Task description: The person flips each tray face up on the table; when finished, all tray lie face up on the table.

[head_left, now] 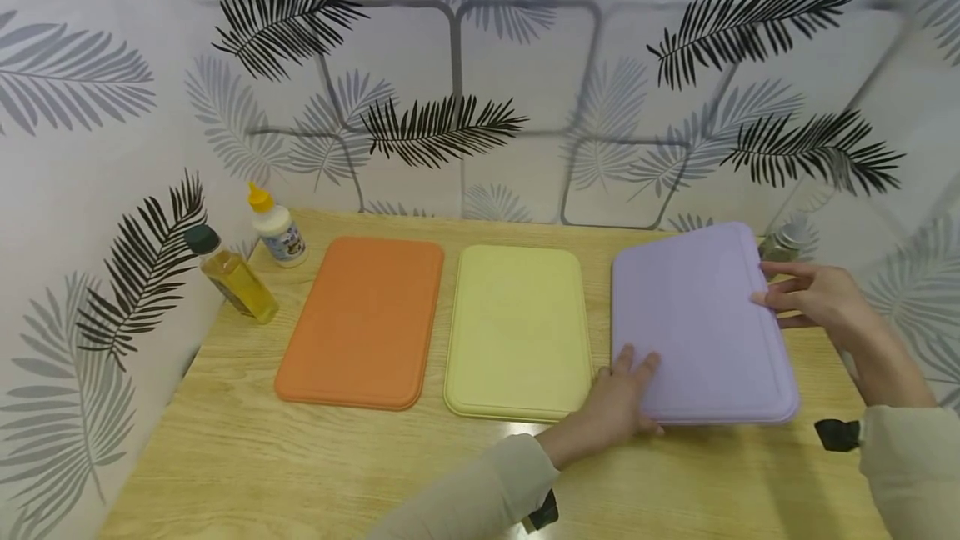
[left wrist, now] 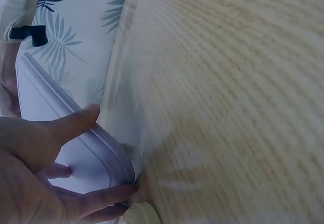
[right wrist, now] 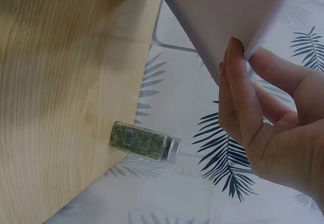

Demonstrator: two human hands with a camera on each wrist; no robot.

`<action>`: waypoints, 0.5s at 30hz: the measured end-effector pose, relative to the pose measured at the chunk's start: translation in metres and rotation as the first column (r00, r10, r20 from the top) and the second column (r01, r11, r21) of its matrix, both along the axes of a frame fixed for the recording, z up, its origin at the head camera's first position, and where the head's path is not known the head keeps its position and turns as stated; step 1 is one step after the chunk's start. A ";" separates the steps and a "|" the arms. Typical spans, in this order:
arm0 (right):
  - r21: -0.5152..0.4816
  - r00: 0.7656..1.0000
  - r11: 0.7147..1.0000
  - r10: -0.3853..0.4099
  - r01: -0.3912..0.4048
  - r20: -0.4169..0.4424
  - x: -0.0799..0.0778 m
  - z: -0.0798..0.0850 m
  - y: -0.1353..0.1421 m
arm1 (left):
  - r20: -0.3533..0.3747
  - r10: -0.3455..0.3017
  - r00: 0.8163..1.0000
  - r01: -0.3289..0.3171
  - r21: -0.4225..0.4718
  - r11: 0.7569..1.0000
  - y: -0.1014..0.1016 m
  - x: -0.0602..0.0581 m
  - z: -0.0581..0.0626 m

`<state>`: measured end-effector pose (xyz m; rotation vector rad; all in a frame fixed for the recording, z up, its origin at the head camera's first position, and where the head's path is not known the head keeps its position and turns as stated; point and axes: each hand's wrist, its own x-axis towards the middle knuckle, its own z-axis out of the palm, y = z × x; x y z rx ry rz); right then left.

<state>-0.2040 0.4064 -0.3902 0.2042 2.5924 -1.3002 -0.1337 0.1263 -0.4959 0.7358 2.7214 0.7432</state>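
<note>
A purple cutting board [head_left: 697, 332] is tilted, its right side raised off the wooden table and its left edge low. My right hand [head_left: 821, 298] pinches the raised right edge, thumb on one face and fingers on the other, as the right wrist view [right wrist: 273, 102] shows. At the near left corner, my left hand [head_left: 618, 398] holds the board, thumb along the front edge and fingers about the left edge. A yellow cutting board [head_left: 517, 332] lies flat beside that hand; farther left is an orange cutting board [head_left: 363, 319].
The table [head_left: 300, 473] backs onto a leaf-patterned wall. At its left stand a bottle of yellow liquid [head_left: 240, 282] with a dark cap and a white bottle [head_left: 281, 232] with a yellow nozzle. Behind my right hand is a glass jar of green flakes [right wrist: 139, 141].
</note>
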 end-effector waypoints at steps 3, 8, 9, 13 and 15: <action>-0.015 1.000 1.000 0.003 -0.003 -0.004 0.001 0.004 -0.001 | -0.016 -0.016 1.000 0.016 0.008 1.000 -0.001 0.002 0.000; -0.039 1.000 0.999 0.009 -0.010 -0.011 0.002 0.010 -0.004 | -0.014 -0.027 1.000 0.027 0.029 0.999 -0.002 0.002 -0.001; -0.043 1.000 0.999 0.012 -0.012 -0.011 0.002 0.011 -0.005 | -0.010 -0.027 1.000 0.028 0.034 0.999 -0.002 0.002 -0.001; -0.107 1.000 0.994 0.009 -0.009 -0.002 0.002 0.015 -0.007 | 0.003 -0.025 1.000 0.025 0.064 0.998 -0.001 0.001 -0.002; -0.166 1.000 0.986 -0.001 0.001 0.002 0.002 0.016 -0.009 | 0.001 -0.015 1.000 0.015 0.078 0.997 -0.002 0.001 -0.002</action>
